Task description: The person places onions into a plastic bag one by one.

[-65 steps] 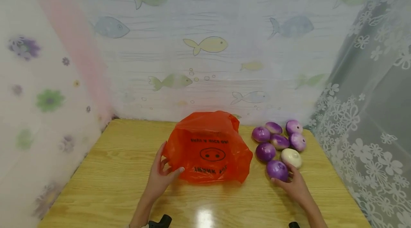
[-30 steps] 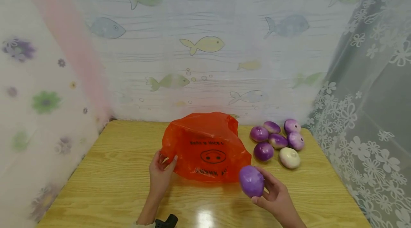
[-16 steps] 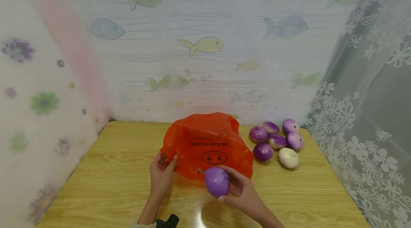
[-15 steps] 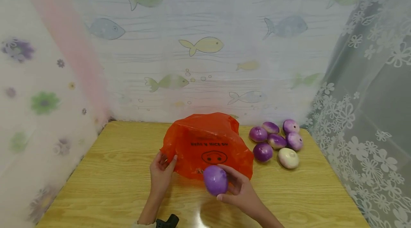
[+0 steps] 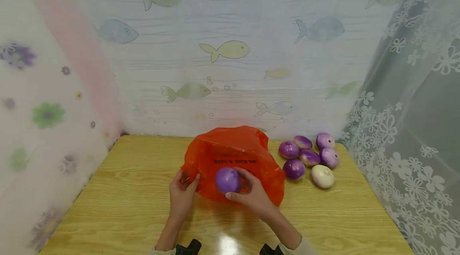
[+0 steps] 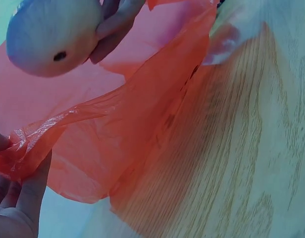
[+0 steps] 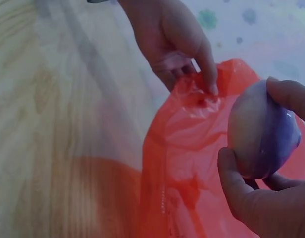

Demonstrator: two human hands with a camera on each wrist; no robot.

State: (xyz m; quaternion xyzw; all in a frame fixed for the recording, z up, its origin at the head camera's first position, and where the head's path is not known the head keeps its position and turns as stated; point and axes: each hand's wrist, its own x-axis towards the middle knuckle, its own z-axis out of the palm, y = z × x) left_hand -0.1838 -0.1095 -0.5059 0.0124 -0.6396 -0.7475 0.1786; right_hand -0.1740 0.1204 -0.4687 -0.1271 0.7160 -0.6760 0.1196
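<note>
A red plastic bag (image 5: 230,139) with a black pig-snout print lies on the table, its mouth facing me. My left hand (image 5: 182,195) pinches the left edge of that mouth; the left wrist view shows the gathered film between thumb and fingers. In my right hand (image 5: 253,197) is a purple onion (image 5: 227,180), gripped between thumb and fingers in front of the bag's opening. The onion's pale end with a small dark hole shows in the left wrist view. Whether it is inside the mouth is hard to tell.
Several more purple onions (image 5: 294,169) and one white onion (image 5: 322,176) lie in a cluster at the right of the wooden table (image 5: 125,191). A fish-print curtain (image 5: 230,87) hangs behind the table, with lace fabric (image 5: 402,159) at the right.
My right hand took the purple onion from the front of the cluster and carried it left to the bag's mouth. The left hand went from spread fingers beside the bag to pinching its edge.
</note>
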